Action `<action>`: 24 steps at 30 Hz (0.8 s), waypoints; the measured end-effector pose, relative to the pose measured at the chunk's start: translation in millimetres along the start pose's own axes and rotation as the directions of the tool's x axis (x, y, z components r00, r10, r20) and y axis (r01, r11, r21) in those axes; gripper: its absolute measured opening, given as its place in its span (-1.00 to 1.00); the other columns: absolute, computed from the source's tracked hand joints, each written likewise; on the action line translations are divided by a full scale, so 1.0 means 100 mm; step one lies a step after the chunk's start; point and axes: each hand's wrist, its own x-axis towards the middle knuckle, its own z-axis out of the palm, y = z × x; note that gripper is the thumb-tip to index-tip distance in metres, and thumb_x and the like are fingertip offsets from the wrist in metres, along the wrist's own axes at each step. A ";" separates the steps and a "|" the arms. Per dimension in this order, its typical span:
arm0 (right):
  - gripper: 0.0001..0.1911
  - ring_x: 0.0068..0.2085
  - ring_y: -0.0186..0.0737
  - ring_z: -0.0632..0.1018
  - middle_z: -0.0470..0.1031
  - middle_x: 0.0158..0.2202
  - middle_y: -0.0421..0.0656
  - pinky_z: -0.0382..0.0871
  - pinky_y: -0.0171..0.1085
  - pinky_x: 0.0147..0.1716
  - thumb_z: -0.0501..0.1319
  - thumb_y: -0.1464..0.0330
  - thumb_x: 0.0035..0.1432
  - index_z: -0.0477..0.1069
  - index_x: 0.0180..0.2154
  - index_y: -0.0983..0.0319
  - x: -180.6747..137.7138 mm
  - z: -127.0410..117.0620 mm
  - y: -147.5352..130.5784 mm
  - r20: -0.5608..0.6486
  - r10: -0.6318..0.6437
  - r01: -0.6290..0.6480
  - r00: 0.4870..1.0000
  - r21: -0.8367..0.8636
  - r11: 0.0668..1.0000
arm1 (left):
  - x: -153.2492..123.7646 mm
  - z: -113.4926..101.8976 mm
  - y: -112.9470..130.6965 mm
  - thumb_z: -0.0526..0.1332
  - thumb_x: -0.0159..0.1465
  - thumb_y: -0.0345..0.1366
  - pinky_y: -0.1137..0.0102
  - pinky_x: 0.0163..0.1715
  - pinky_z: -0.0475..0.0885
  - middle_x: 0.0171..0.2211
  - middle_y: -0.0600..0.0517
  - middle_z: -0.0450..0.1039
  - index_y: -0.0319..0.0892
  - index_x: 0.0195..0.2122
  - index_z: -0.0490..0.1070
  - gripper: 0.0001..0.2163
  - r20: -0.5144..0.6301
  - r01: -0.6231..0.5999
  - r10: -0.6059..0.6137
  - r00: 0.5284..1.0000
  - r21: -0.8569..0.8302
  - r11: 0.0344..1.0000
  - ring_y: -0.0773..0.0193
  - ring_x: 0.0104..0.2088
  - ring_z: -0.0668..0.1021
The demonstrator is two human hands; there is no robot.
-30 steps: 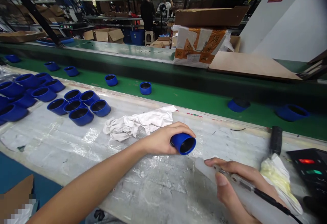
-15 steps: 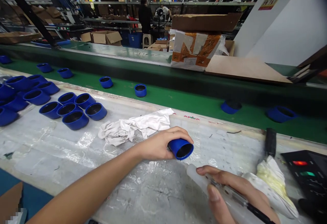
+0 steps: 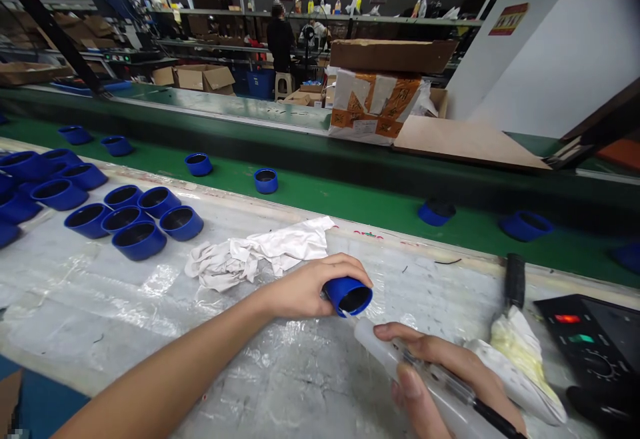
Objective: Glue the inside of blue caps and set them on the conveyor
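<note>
A short blue cup [image 3: 350, 297] with a dark inside lies tilted in my left hand [image 3: 305, 290], whose fingers wrap over it, its open end towards my right side. My right hand [image 3: 440, 372] is closed round a whitish dispensing syringe [image 3: 373, 345] with a black cord or tube at its back end. The syringe's thin tip is at the lower rim of the cup; whether it touches cannot be made out. Behind my left hand lies a crumpled white cloth [image 3: 260, 252].
Several blue cups [image 3: 139, 240] stand on the plastic-covered table at left. More sit on the green conveyor belt [image 3: 320, 202] beyond. At right are a black-handled tool [image 3: 515, 282], a stained white cloth [image 3: 520, 352] and a black control box [image 3: 590, 339]. A person [image 3: 280, 39] stands far back.
The syringe has come closer to the cup, and its tip is now at the rim. My left hand still holds the cup. The whole view has shifted slightly.
</note>
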 end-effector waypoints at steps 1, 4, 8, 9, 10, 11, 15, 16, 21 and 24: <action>-0.86 -0.70 -0.35 0.45 0.69 -0.28 -0.13 0.36 -0.33 -0.69 0.25 0.21 0.40 0.43 -0.20 0.11 -0.01 0.01 0.00 -0.011 0.013 -0.013 1.000 0.012 1.000 | 0.00 0.00 0.00 0.26 0.07 -0.60 0.18 0.26 0.41 0.15 -0.11 0.49 -0.08 0.07 0.53 -0.48 -0.002 -0.003 0.003 1.000 0.001 1.000 0.01 0.20 0.54; -0.85 -0.68 -0.35 0.46 0.69 -0.25 -0.14 0.36 -0.30 -0.66 0.26 0.20 0.42 0.43 -0.18 0.12 -0.02 0.04 0.01 -0.054 0.015 -0.014 0.998 0.030 0.999 | 0.00 0.00 -0.01 0.30 0.12 -0.57 0.18 0.26 0.42 0.14 -0.10 0.50 -0.07 0.07 0.53 -0.52 -0.009 -0.001 0.001 1.000 0.008 1.000 0.01 0.20 0.54; -0.83 -0.56 -0.26 0.59 0.68 -0.28 -0.15 0.39 -0.28 -0.60 0.28 0.18 0.44 0.46 -0.17 0.13 -0.01 0.06 0.07 -0.097 -0.040 0.047 0.994 0.069 0.997 | 0.00 0.00 -0.01 0.34 0.16 -0.54 0.18 0.25 0.43 0.14 -0.11 0.50 -0.07 0.07 0.52 -0.55 -0.009 0.002 -0.002 1.000 0.014 1.000 0.03 0.19 0.55; -0.83 -0.56 -0.28 0.58 0.67 -0.28 -0.16 0.39 -0.28 -0.61 0.28 0.18 0.45 0.46 -0.16 0.12 -0.01 0.06 0.10 -0.098 -0.035 0.045 0.995 0.094 0.995 | 0.00 0.00 0.00 0.34 0.16 -0.54 0.18 0.25 0.43 0.15 -0.11 0.50 -0.07 0.07 0.52 -0.55 -0.010 0.002 -0.002 1.000 0.015 1.000 0.03 0.19 0.55; -0.83 -0.56 -0.29 0.58 0.67 -0.28 -0.16 0.40 -0.29 -0.61 0.28 0.17 0.45 0.47 -0.14 0.12 -0.02 0.06 0.12 -0.096 -0.026 0.037 0.995 0.123 0.992 | 0.00 0.00 0.00 0.34 0.17 -0.54 0.17 0.25 0.43 0.15 -0.11 0.50 -0.07 0.07 0.52 -0.56 -0.012 0.002 -0.002 1.000 0.015 1.000 0.03 0.19 0.55; -0.84 -0.55 -0.30 0.59 0.68 -0.27 -0.16 0.43 -0.29 -0.59 0.29 0.17 0.45 0.47 -0.12 0.12 -0.02 0.06 0.14 -0.096 -0.017 0.031 0.995 0.149 0.988 | 0.00 0.00 0.00 0.35 0.17 -0.54 0.17 0.25 0.43 0.15 -0.11 0.50 -0.07 0.07 0.52 -0.56 -0.014 0.003 -0.003 1.000 0.014 1.000 0.04 0.18 0.55; -0.83 -0.28 -0.15 0.73 0.69 -0.21 -0.14 0.55 -0.28 -0.48 0.34 0.19 0.43 0.51 -0.09 0.13 -0.05 0.06 0.19 -0.126 -0.011 0.039 0.992 0.223 0.974 | 0.01 0.00 0.01 0.35 0.19 -0.53 0.18 0.25 0.43 0.14 -0.11 0.50 -0.07 0.06 0.52 -0.58 -0.017 0.005 -0.005 1.000 0.012 1.000 0.05 0.19 0.55; -0.84 -0.25 -0.14 0.74 0.68 -0.21 -0.14 0.55 -0.28 -0.49 0.34 0.20 0.42 0.51 -0.08 0.14 -0.05 0.06 0.19 -0.132 -0.011 0.042 0.991 0.233 0.972 | 0.01 0.00 0.02 0.35 0.19 -0.53 0.18 0.25 0.42 0.14 -0.11 0.51 -0.07 0.06 0.52 -0.58 -0.019 0.004 -0.004 1.000 0.014 1.000 0.06 0.19 0.55; -0.86 -0.33 -0.16 0.73 0.68 -0.25 -0.19 0.56 -0.23 -0.46 0.39 0.26 0.38 0.53 -0.10 0.17 -0.01 0.05 0.19 -0.172 -0.023 0.062 0.985 0.225 0.972 | 0.01 0.00 0.02 0.36 0.20 -0.51 0.22 0.24 0.43 0.13 -0.13 0.52 -0.10 0.06 0.53 -0.60 -0.028 0.001 -0.001 1.000 0.014 1.000 0.06 0.18 0.56; -0.86 -0.31 -0.10 0.75 0.69 -0.26 -0.18 0.56 -0.20 -0.46 0.40 0.28 0.37 0.52 -0.13 0.18 0.01 0.03 0.20 -0.186 -0.024 0.063 0.982 0.207 0.976 | 0.01 0.00 0.01 0.36 0.20 -0.51 0.20 0.24 0.43 0.14 -0.13 0.52 -0.09 0.07 0.53 -0.59 -0.035 0.001 0.000 0.999 0.027 1.000 0.04 0.18 0.56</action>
